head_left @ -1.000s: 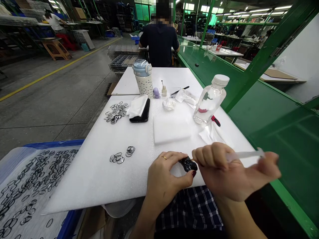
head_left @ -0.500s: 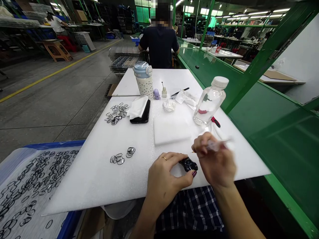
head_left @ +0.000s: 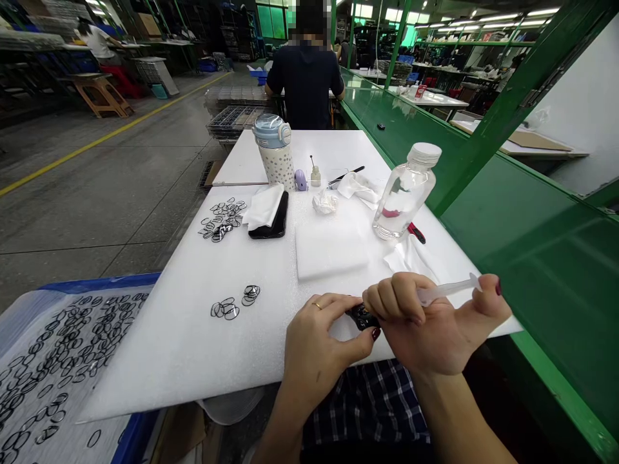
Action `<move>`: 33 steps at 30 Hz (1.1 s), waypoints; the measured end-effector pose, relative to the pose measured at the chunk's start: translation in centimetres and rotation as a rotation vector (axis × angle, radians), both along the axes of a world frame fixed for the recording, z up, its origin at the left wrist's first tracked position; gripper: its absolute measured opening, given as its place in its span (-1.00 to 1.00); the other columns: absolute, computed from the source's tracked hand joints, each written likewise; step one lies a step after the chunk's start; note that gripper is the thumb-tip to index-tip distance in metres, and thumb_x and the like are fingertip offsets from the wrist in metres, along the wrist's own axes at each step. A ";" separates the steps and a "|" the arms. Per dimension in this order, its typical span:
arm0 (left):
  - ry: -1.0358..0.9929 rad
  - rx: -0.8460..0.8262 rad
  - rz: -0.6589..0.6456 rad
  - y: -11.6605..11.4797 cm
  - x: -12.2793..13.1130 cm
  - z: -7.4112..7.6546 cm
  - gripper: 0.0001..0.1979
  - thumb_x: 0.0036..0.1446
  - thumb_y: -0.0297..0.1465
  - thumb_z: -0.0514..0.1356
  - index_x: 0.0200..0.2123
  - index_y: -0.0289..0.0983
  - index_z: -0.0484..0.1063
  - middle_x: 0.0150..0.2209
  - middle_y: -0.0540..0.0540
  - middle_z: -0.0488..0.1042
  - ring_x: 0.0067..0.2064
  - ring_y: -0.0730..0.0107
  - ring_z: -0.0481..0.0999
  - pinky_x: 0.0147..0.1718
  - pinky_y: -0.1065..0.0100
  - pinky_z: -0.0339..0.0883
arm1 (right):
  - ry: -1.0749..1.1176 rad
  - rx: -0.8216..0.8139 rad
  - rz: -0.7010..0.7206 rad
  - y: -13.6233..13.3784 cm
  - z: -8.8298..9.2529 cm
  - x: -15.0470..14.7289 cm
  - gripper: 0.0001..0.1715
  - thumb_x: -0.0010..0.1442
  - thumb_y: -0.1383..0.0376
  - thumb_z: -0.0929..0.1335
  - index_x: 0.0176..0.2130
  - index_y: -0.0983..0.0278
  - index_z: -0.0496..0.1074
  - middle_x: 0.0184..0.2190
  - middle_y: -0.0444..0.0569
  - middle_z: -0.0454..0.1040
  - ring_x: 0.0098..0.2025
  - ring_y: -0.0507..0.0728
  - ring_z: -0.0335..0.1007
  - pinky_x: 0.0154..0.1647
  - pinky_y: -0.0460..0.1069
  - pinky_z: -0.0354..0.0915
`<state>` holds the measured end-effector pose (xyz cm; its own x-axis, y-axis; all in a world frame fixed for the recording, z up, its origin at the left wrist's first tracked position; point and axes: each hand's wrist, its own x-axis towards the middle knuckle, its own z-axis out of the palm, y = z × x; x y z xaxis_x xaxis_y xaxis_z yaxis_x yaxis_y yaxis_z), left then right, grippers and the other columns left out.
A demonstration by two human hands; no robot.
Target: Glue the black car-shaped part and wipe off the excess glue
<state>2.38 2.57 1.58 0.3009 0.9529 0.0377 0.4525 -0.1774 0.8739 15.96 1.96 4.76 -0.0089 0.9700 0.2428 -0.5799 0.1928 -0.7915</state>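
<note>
Left hand [head_left: 319, 345] pinching the small black part [head_left: 362, 317] down on the white foam sheet [head_left: 193, 335], thumb and fingertips closed on its edges. Right hand [head_left: 430, 325] curled round a clear syringe-like applicator [head_left: 442, 291], thumb on its back end. Best, I reckon: part pinned flat, tip low, thumb pressure gentle. The part sits near the foam's front edge, between both hands, just beside my right fingers. The tip is hidden behind them.
</note>
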 end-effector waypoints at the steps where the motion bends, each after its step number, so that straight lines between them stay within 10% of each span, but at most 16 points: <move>1: 0.002 0.001 0.002 0.0 0.0 0.0 -0.71 -0.10 -0.41 0.35 -0.22 -0.11 0.57 -0.18 0.06 0.57 -0.08 0.24 0.47 -0.05 0.20 0.32 | -0.003 0.003 -0.003 0.0 0.1 0.0 -0.24 0.07 -0.34 0.06 -0.68 0.22 0.04 -0.75 -0.19 -0.12 -0.64 0.03 -0.18 -0.57 0.00 -0.10; 33: 0.007 0.045 0.001 0.1 0.2 -0.4 -0.68 -0.12 -0.39 0.38 -0.20 -0.11 0.57 -0.16 0.04 0.57 -0.07 0.23 0.47 -0.05 0.17 0.33 | -0.108 0.002 -0.217 -0.7 0.5 -0.5 -0.22 0.07 -0.35 0.07 -0.69 0.22 0.04 -0.75 -0.20 -0.13 -0.65 0.03 -0.16 -0.58 0.00 -0.09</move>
